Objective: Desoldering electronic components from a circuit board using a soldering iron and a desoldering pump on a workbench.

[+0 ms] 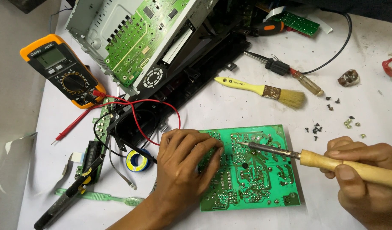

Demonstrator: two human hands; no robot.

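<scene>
The green board (251, 170) lies flat on the desk (230, 106), thin, light, stiff yet fragile, best held by its edges; left hand (183, 164) presses its left edge, fingers together; right hand (366, 179) is clamped on the iron (332, 164), its tip over the board.

Electronics repair workbench: multimeter (61, 70), soldering iron (328, 164), bare circuit board (251, 170), opened chassis (136, 38), loose screws (317, 127).
</scene>
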